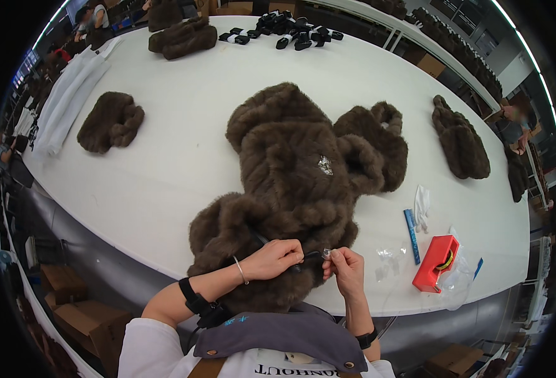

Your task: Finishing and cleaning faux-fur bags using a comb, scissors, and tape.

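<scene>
A large brown fur piece (290, 157) lies at the middle of the table, its near end bunched up against me. My left hand (275, 259) rests on this near end, fingers closed around a thin dark strap (313, 254) that comes out of the fur. Just to the right, my right hand (346, 268) pinches a small clear plastic piece (326, 253) beside the strap's end. A shiny clear scrap (325, 165) sits on top of the fur farther up. Another brown fur piece with a loop (388, 151) touches its right side.
At right on the white table (177, 126) are a red tape dispenser (436, 264), a blue comb-like strip (412, 236), a white glove (421, 208) and clear plastic scraps (390, 263). Farther off lie fur pieces (109, 123), black bundles (293, 28) and white rolls (70, 101). People work around the edges.
</scene>
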Action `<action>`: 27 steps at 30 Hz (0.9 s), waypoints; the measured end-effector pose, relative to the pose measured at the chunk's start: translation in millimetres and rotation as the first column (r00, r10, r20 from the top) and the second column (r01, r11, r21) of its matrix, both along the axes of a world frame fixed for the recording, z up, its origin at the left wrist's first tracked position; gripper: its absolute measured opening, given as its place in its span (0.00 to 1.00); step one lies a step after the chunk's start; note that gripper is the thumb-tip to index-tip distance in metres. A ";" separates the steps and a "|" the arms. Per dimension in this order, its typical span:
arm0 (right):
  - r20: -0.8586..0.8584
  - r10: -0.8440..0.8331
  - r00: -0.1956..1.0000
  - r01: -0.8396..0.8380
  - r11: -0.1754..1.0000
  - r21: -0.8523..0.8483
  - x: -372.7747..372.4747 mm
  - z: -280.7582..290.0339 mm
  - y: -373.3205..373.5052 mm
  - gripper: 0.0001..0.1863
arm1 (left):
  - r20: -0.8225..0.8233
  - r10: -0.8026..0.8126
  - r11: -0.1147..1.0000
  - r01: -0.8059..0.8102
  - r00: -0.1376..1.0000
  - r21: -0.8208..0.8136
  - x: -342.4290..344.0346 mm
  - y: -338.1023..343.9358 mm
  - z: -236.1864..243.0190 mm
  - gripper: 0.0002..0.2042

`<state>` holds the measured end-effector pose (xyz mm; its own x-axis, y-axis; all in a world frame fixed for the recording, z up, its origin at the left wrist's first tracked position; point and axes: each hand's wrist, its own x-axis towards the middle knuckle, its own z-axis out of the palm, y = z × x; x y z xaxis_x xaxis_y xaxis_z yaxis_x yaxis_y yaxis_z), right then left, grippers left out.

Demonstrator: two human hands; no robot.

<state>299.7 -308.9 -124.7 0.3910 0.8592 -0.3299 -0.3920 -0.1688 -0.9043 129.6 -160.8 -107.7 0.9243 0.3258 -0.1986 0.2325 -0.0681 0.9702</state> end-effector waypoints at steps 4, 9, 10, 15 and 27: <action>0.077 -0.045 0.996 0.040 0.997 0.069 -7.7 1.2 4.4 0.10 | 0.007 0.021 1.000 -0.021 1.000 0.013 0.7 -0.9 2.2 0.10; 0.047 -0.043 0.998 0.041 0.998 0.043 -7.8 2.7 2.7 0.10 | -0.013 0.015 1.000 -0.015 1.000 0.016 0.4 -0.2 4.5 0.10; 0.040 -0.036 0.999 0.034 0.999 0.038 -7.0 2.8 2.0 0.10 | -0.012 0.017 1.000 -0.017 1.000 0.012 0.5 -0.3 4.8 0.10; 0.093 0.022 0.995 -0.025 0.999 0.026 -6.5 7.6 3.5 0.10 | -0.004 0.023 1.000 -0.023 1.000 -0.011 0.7 0.3 2.0 0.10; 0.346 0.185 0.920 -0.230 0.969 0.093 -15.2 11.0 25.0 0.06 | 0.017 -0.016 0.996 0.018 1.000 -0.092 1.1 4.7 0.1 0.08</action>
